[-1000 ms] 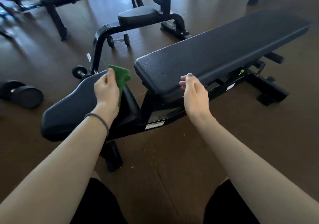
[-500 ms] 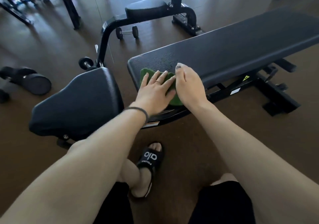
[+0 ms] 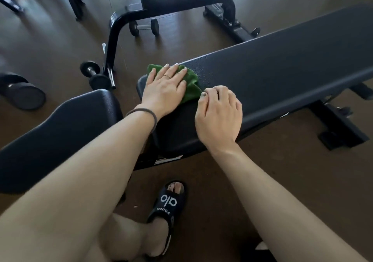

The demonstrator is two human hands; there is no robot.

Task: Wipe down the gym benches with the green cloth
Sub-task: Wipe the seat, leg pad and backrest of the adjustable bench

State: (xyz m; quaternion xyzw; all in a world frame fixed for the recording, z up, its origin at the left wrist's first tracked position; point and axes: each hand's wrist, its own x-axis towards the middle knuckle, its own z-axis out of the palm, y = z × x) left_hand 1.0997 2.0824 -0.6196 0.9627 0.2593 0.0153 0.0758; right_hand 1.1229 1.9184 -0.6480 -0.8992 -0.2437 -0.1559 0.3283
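Bench (image 3: 282,76), left hand (image 3: 164,89) flat on cloth (image 3: 191,84)

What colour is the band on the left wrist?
Dark grey, a thin plain hair tie round the left wrist, clearest in the head view.

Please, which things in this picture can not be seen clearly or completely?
- Green cloth, head view: mostly hidden under the flat left hand.
- Long bench pad: far end cut off by the right edge.
- Right hand: whether its curled fingertips touch the cloth cannot be told.
- Sticker on the frame: text too small.
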